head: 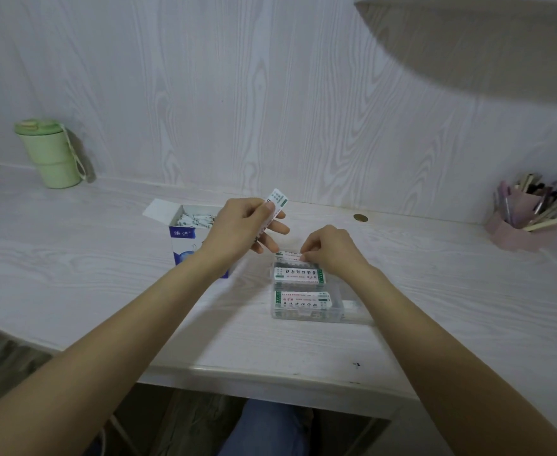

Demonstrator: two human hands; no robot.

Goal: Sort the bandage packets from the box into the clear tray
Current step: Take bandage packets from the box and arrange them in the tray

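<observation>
Left hand point(244, 225) pinches a flat rectangular paper bandage packet point(275, 205), long axis tilted up-right. Right hand point(331, 250) fingertips pinch another packet point(288, 256) lying crosswise in the clear plastic tray point(336, 291).

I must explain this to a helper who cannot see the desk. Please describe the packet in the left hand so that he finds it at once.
On the white desk, an open blue-and-white box stands left of a clear tray. Just above the box, the left hand pinches one bandage packet. Unlike those lying flat in the tray, it is lifted and tilted.
</observation>
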